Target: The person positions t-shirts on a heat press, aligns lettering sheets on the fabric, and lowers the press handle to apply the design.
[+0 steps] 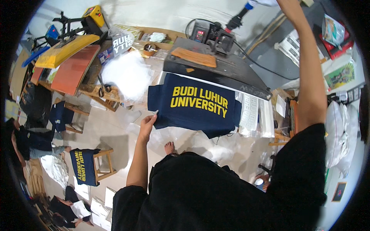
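Observation:
A navy T-shirt (162, 102) with yellow block lettering lies spread on the lower plate of a heat press, in front of its dark upper plate (231, 75). At the shirt's near-left corner, my left hand (147, 126) pinches the fabric between thumb and fingers. My right arm reaches up along the right side to the top edge of the picture. Only part of my right hand (287, 7) shows there, close to the press's raised handle bar (242, 16); its fingers are cut off by the frame.
A yellow-topped press (65, 52) and black-handled scissors (103, 87) are on the left bench, beside white sheets (127, 73). Printed transfer sheets (249, 117) hang right of the shirt. Another lettered navy shirt (84, 167) drapes a wooden stool (105, 163). People sit at far left.

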A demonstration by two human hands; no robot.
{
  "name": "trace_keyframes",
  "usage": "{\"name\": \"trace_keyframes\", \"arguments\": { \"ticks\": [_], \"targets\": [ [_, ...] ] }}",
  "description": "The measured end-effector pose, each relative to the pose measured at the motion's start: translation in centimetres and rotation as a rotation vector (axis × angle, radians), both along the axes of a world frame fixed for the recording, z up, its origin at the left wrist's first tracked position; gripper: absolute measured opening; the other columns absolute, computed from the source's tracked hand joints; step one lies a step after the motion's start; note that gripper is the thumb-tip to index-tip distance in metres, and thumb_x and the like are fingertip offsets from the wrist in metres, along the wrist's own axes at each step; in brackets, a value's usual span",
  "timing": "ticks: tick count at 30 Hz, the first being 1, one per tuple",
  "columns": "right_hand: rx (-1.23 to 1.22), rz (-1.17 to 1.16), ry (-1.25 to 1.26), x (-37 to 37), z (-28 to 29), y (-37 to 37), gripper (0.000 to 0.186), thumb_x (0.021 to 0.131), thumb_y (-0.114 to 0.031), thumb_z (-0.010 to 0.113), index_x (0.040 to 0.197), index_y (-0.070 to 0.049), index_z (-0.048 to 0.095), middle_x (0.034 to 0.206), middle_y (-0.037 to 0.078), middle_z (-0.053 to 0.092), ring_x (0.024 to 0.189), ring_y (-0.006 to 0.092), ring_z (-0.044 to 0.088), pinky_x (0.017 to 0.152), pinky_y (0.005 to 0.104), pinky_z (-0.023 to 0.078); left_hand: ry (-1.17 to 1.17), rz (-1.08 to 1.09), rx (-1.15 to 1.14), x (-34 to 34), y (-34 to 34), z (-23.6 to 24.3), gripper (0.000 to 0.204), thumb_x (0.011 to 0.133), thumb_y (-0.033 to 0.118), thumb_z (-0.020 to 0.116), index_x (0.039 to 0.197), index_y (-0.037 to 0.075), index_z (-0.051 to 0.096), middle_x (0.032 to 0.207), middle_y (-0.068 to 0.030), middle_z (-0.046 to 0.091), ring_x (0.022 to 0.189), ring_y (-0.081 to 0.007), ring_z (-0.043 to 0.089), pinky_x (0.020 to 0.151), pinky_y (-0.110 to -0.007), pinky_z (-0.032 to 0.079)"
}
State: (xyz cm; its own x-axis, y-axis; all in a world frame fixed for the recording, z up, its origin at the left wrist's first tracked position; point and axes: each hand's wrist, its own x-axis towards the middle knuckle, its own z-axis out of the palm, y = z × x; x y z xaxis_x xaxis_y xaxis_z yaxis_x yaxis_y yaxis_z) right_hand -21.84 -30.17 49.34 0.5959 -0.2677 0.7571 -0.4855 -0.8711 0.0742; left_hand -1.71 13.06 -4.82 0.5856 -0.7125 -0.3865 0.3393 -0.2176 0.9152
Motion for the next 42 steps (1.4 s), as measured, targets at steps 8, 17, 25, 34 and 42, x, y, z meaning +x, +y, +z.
{"name": "trace_keyframes", "arguments": {
  "ticks": [8,17,25,34,42],
  "targets": [
    [1.373,-0.385,-1.248,-25.4,-50.9,15.3,0.051,0.101,-0.035,0.055,0.135,0.004,0.054,0.130,0.011,0.060,0.119,0.0217,0.056,0.105,0.0328,0.040,-0.094,0.058,0.081,-1.1,0.1,0.5,0.022,0.096,0.021,0.071,0.099,0.000,0.066,0.086,-0.0006,0.064,0.080,-0.0105,0.056,0.075,-0.026,0.044],
    [2.234,-0.127,-1.000,-23.1,-54.4,25.1,0.074,0.092,-0.055,0.067,0.148,-0.021,0.032,0.116,0.003,0.051,0.106,0.0239,0.052,0.082,0.0484,0.041,-0.345,0.163,0.055,-1.3,1.8,7.7,0.018,0.097,0.007,0.064,0.114,0.002,0.062,0.084,-0.0038,0.064,0.074,-0.0080,0.053,0.065,-0.023,0.041],
    [1.908,-0.155,-0.614,-24.7,-52.9,26.2,0.082,0.092,-0.017,0.075,0.154,-0.017,0.023,0.124,0.010,0.060,0.104,0.0192,0.058,0.089,0.0353,0.045,-0.520,-0.019,-0.036,-0.9,2.4,13.4,0.016,0.098,0.006,0.062,0.109,0.000,0.073,0.085,0.0022,0.063,0.075,-0.0058,0.052,0.065,-0.022,0.041],
    [1.190,-0.018,0.093,-14.2,-24.2,31.7,0.030,0.079,-0.008,0.082,0.106,-0.003,0.071,0.103,0.014,0.066,0.094,0.0240,0.065,0.079,0.0337,0.051,-0.950,0.105,0.132,12.4,12.5,28.9,0.024,0.081,0.001,0.079,0.104,-0.001,0.072,0.097,-0.0044,0.072,0.082,-0.0104,0.061,0.075,-0.027,0.050],
    [1.448,0.036,0.054,8.9,-28.3,29.8,0.024,0.088,-0.015,0.074,0.108,-0.006,0.062,0.106,0.021,0.070,0.097,0.0386,0.068,0.083,0.0476,0.053,-1.274,0.022,0.163,33.3,7.5,25.9,0.020,0.090,0.006,0.070,0.109,-0.001,0.066,0.099,-0.0131,0.070,0.084,-0.0218,0.068,0.074,-0.035,0.056]
  ]
}}
